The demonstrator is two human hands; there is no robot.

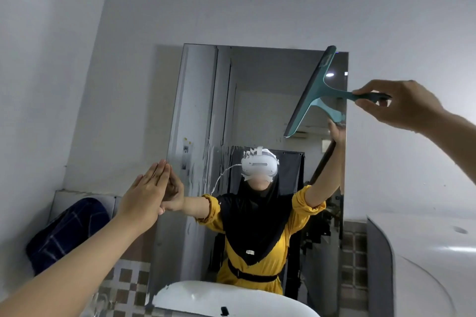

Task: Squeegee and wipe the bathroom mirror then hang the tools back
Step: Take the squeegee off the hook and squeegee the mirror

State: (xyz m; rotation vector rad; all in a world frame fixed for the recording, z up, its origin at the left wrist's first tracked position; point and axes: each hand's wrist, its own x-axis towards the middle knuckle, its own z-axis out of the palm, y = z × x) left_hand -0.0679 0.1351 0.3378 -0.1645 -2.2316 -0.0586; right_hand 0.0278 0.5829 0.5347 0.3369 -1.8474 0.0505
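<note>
A tall frameless mirror (201,116) hangs on the pale wall. Soapy streaks run down its lower left part. My right hand (396,104) pinches the dark handle of a teal squeegee (313,95). Its long blade lies slanted against the mirror's upper right area, top end near the upper right corner. My left hand (146,190) has straight fingers, with the fingertips pressed against the mirror's left edge at mid height. The mirror reflects a person in a yellow garment with both arms raised.
A dark blue checked cloth (67,231) hangs on the wall at the lower left, beside the mirror. A white washbasin (231,298) sits below the mirror. A white rounded fixture (425,265) stands at the lower right. Checked tiles cover the lower wall.
</note>
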